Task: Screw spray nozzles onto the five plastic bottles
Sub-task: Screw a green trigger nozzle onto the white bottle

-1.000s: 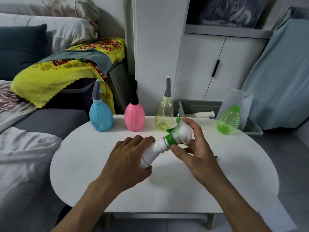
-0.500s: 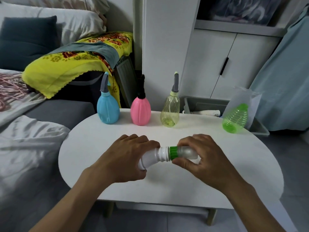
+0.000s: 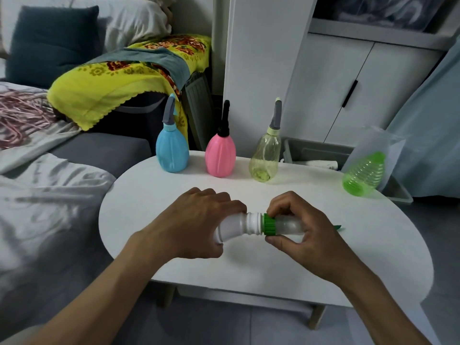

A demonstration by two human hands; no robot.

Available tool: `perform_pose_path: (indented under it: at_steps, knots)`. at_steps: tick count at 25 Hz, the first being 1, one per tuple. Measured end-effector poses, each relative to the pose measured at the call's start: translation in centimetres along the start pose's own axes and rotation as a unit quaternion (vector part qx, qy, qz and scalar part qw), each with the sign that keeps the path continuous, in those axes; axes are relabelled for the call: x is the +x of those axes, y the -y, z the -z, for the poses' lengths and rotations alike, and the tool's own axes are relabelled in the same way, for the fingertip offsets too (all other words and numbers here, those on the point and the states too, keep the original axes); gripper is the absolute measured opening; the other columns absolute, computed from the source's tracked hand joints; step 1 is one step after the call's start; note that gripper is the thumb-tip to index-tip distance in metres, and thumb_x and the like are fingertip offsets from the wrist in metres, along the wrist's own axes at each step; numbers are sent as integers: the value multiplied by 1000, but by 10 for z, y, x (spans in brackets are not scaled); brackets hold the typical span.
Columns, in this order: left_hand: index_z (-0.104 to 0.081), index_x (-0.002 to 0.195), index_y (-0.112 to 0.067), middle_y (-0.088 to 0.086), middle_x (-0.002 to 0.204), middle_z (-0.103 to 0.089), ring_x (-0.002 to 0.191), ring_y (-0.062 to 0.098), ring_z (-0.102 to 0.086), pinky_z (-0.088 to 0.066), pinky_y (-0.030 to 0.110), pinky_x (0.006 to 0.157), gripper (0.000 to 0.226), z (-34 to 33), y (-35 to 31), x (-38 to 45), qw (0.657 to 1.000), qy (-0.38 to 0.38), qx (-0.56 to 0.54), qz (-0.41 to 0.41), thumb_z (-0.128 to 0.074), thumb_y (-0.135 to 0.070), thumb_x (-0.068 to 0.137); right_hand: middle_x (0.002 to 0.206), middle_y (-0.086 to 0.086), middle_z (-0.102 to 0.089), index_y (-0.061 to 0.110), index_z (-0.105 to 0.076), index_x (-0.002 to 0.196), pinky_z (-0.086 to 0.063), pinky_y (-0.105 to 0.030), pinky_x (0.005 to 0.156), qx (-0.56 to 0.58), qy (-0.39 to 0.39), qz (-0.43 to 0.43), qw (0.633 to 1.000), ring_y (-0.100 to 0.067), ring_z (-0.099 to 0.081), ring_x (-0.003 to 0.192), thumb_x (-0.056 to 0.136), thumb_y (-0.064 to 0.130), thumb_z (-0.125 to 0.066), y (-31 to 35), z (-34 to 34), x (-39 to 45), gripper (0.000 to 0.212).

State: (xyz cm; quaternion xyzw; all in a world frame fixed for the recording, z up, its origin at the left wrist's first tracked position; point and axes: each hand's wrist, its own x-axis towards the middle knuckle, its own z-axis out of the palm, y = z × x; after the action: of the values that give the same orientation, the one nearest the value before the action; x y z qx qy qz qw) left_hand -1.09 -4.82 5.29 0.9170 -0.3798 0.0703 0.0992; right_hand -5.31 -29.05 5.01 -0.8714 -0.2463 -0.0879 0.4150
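Note:
A white bottle (image 3: 236, 226) lies sideways above the white oval table (image 3: 154, 190), gripped by my left hand (image 3: 191, 225). My right hand (image 3: 306, 230) is curled round its spray nozzle (image 3: 286, 224), thumb and forefinger pinching the green collar (image 3: 269, 224) at the bottle's neck. A green tip (image 3: 338, 227) pokes out past my right hand. At the table's back stand a blue bottle (image 3: 172, 153), a pink bottle (image 3: 220, 155) and a clear yellow bottle (image 3: 265, 158), each with a nozzle on. A green ribbed bottle (image 3: 363, 174) without a nozzle stands at the far right.
A clear plastic bag (image 3: 375, 143) stands behind the green bottle. A grey bin (image 3: 321, 150) sits on the floor behind the table. A sofa with blankets (image 3: 49, 195) is on the left, white cabinets (image 3: 336, 83) at the back.
The bottle and nozzle came down from a raised tilt to lie level just above the table. My right hand has turned over the nozzle and now covers most of it.

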Motion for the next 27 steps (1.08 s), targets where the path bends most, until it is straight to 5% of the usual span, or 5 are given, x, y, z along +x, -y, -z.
perform_pose_path:
  at_steps: [10, 14, 18, 22, 27]
  knots:
    - [-52, 125, -34, -8, 102, -65, 85, 17, -58, -49, 33, 76, 70, 0, -1, 1, 999, -14, 32, -3, -79, -44, 61, 103, 11, -61, 32, -52, 112, -48, -15, 71, 80, -34, -35, 996, -12, -62, 86, 69, 32, -83, -1, -6, 1, 53]
    - [-54, 123, -32, -7, 99, -65, 83, 17, -59, -49, 33, 74, 70, -3, -6, 1, 999, -24, 38, -12, -80, -42, 59, 88, 9, -64, 36, -54, 106, -58, -34, 64, 88, -67, -79, 991, -15, -65, 75, 72, 49, -74, -2, -4, 0, 41]
    - [-55, 123, -32, -7, 99, -66, 83, 17, -59, -48, 33, 74, 70, -2, -4, 2, 999, -26, 40, -7, -81, -42, 58, 98, 10, -62, 32, -52, 112, -52, -18, 70, 100, -44, -44, 993, -12, -64, 86, 70, 34, -82, -1, -6, -1, 52]
    - [-55, 121, -32, -7, 97, -66, 82, 17, -59, -49, 33, 73, 69, -4, -8, 3, 999, -27, 38, -15, -81, -41, 57, 85, 4, -66, 39, -53, 108, -58, -42, 63, 101, -54, -94, 989, -18, -66, 73, 73, 48, -75, -3, -3, 0, 42]
    - [-56, 120, -32, -7, 97, -66, 81, 18, -60, -50, 34, 72, 69, -3, -5, 3, 998, -35, 44, -11, -81, -41, 57, 92, 6, -64, 37, -52, 114, -53, -22, 62, 104, -38, -81, 991, -14, -64, 77, 70, 40, -80, -4, -5, 0, 53]
